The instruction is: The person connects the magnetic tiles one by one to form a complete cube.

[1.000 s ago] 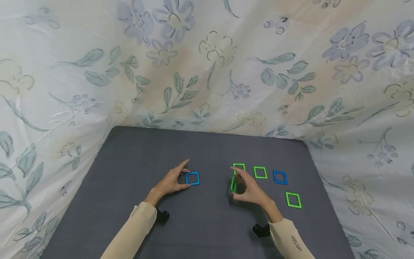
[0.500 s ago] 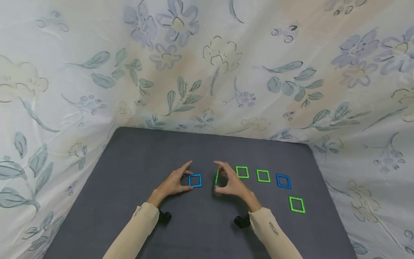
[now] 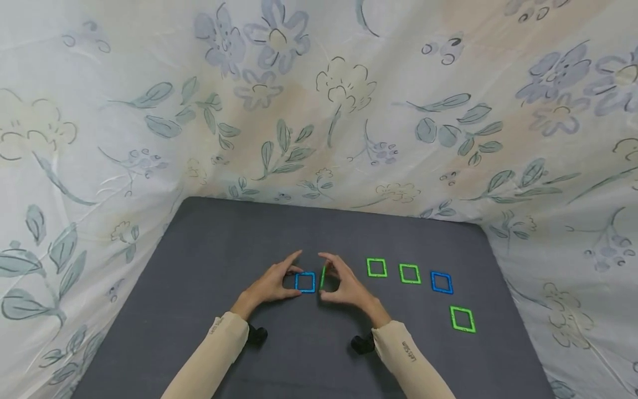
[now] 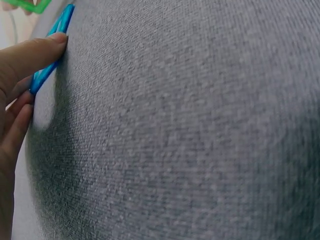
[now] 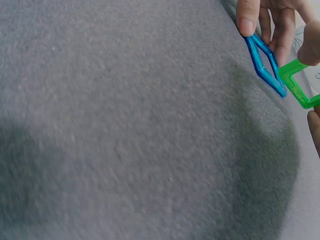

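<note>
The left hand is curved into a wide C, thumb at the near edge and fingers at the far edge of a blue square frame. That frame lies on the dark tabletop, at the tips of the hand on its right side. The right hand makes a matching C and has a green square frame spanned between thumb and fingers. This one stands on edge — seen almost as a thin line from the head — just beside the blue one, with a narrow gap between them in that view.

Beyond the right hand, on its right side, lie four more pieces: a first loose green frame, nearest to it; a second loose green frame further out; then a loose blue frame; and a third loose green frame, closer to the person. Ahead of both hands hangs a flower-printed cloth.
</note>
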Motion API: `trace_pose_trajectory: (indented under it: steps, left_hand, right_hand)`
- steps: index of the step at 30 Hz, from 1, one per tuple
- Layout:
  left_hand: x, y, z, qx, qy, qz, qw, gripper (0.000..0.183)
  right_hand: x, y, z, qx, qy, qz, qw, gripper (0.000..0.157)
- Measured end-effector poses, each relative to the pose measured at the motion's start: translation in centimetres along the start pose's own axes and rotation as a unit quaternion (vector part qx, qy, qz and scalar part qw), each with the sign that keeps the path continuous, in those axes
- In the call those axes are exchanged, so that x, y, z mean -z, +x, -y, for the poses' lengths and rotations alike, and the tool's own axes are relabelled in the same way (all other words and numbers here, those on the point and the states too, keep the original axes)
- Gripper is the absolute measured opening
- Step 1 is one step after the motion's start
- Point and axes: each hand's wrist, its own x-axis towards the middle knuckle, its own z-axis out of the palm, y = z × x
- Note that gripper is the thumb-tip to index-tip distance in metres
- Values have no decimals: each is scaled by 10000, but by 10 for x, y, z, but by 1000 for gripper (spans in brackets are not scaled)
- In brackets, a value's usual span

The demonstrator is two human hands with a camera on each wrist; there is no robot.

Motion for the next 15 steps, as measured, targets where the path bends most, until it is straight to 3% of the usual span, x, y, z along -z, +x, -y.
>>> trace_pose_trajectory:
  steps: [9, 15]
  left_hand:
    - [-7, 0, -1, -183, 12, 138, 9997, 106]
    - [-9, 0, 1, -119, 8, 169, 9998, 106]
  right_hand:
    - [-11, -2, -3, 18, 51, 151, 9999, 86]
    - [-13, -2, -6, -33, -18, 160, 9999, 86]
